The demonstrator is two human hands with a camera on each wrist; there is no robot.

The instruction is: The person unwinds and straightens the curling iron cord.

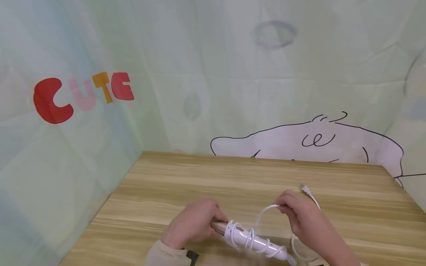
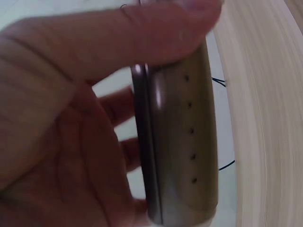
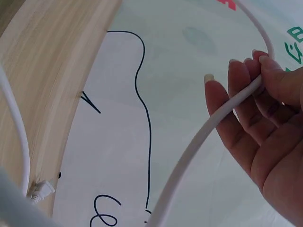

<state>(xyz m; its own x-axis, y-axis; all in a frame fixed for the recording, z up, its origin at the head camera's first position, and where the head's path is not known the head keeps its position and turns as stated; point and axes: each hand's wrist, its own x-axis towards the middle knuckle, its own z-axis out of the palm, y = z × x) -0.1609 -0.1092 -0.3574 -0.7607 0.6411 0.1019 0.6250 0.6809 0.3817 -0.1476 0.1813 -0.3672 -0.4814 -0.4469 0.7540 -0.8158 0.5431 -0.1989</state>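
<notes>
A hair straightener (image 1: 256,242) with a white handle and bronze plates lies slantwise above the table, low in the head view. White cord is looped several times round its handle. My left hand (image 1: 196,223) grips the bronze end, and in the left wrist view the thumb lies across the plates (image 2: 182,142), which have a row of small holes. To the right, my right hand (image 1: 301,218) pinches the white cord (image 3: 189,146) between thumb and fingertips, lifting a curve of it off the handle. The cord's plug (image 1: 305,189) rests on the table beyond the right hand.
The wood-grain table (image 1: 159,184) is bounded at the back and left by a pale printed cloth (image 1: 173,81). Slack cord (image 1: 299,255) hangs in a loop beneath the right hand.
</notes>
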